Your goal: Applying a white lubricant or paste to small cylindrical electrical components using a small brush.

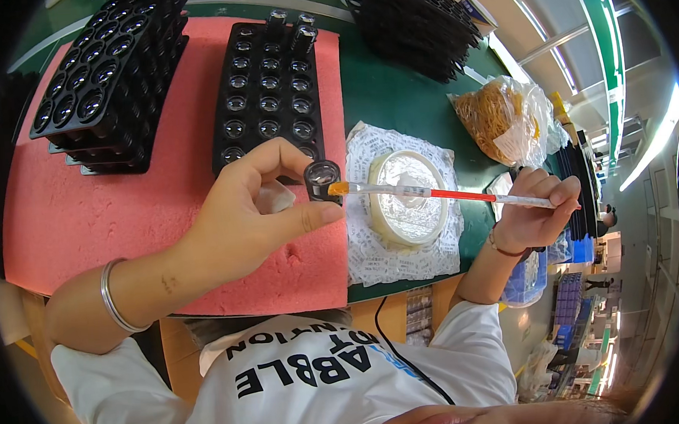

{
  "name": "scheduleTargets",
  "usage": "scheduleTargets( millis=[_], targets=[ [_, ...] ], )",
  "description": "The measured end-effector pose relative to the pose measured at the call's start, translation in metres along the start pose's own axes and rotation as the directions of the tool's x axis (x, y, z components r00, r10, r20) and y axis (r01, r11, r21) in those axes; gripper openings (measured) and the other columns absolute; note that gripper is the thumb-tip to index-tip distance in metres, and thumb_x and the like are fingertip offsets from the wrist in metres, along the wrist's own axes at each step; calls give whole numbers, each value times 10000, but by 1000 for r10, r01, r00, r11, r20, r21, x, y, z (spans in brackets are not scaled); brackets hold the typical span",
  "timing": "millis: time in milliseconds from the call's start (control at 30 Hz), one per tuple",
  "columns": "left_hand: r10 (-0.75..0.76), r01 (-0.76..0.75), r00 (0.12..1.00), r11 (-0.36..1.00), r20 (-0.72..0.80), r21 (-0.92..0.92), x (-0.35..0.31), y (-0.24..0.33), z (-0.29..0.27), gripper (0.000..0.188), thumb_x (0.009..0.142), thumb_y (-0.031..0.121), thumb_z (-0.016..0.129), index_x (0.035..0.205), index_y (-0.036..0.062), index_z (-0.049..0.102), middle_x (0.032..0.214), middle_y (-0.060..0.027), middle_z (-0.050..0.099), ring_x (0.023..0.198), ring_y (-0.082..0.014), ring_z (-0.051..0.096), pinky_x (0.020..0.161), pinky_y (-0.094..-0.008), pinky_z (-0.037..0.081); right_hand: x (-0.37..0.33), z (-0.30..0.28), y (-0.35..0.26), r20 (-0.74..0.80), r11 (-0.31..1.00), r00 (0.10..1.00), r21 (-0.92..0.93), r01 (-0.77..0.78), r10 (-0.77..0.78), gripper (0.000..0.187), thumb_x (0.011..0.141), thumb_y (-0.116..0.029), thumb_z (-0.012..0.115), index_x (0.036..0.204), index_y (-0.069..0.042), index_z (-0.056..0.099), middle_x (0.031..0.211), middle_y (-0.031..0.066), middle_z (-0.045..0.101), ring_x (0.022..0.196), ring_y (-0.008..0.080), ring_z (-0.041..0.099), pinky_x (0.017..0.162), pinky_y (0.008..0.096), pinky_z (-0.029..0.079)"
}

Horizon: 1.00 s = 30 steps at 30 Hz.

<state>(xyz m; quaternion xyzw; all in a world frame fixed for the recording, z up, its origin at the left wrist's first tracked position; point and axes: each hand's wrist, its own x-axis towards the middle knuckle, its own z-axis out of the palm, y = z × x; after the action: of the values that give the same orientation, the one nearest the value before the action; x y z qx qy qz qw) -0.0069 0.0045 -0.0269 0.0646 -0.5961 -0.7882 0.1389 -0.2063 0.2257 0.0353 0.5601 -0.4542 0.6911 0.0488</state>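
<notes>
My left hand (pixel 236 217) pinches a small black cylindrical lens piece (pixel 322 173) between thumb and forefinger, its glassy round end facing up. A bit of white material (pixel 275 197) shows inside the curl of that hand. In my right hand (pixel 537 208) is a slim paintbrush (pixel 461 195) with a red and white handle, gripped near its far end. The brush's yellowish bristles meet the lower right side of the lens piece. Beneath the brush, a round, shallow pale dish (pixel 382 221) with a glossy whitish inside stands on a printed white sheet (pixel 364 264).
A black tray (pixel 218 145) of round lens pieces lies on the pink foam mat (pixel 165 248), several standing taller at its far end. Stacked black trays (pixel 132 138) stand left. Beyond the dish are a bag of tan bands (pixel 500 119) and black, stacked material (pixel 414 28).
</notes>
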Motion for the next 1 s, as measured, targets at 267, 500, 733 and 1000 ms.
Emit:
scheduleTargets(
  millis=[267,500,733,1000],
  targets=[
    [29,-30,999,998,26,51,-1,2,1,222,716,55,650,871,43,492,726,41,498,501,22,352,443,-142,277,2,-8,3,-66,1000,998,10,8,-7,262,873,-291,404,713,-90,351,485,40,394,405,115,302,432,264,247],
    [-68,60,993,995,101,82,-5,8,-1,289,742,18,605,1003,21,481,850,16,514,728,-26,451,651,-175,370,3,-8,4,-91,997,995,59,-44,49,263,871,-289,410,714,-85,359,483,31,370,419,110,290,428,256,239],
    [-90,81,987,994,130,68,-6,9,0,313,784,51,571,1081,13,479,893,23,524,639,11,396,559,-144,339,5,-5,3,-125,999,991,19,-49,51,269,878,-287,389,713,-78,359,475,34,363,417,111,313,434,247,245],
    [76,-114,989,939,130,324,-11,38,-11,343,696,58,661,999,8,509,849,1,550,560,12,380,471,-136,282,8,-9,3,-325,993,943,109,-34,68,285,883,-296,378,705,-73,361,490,19,352,441,102,297,444,227,255]
  ],
)
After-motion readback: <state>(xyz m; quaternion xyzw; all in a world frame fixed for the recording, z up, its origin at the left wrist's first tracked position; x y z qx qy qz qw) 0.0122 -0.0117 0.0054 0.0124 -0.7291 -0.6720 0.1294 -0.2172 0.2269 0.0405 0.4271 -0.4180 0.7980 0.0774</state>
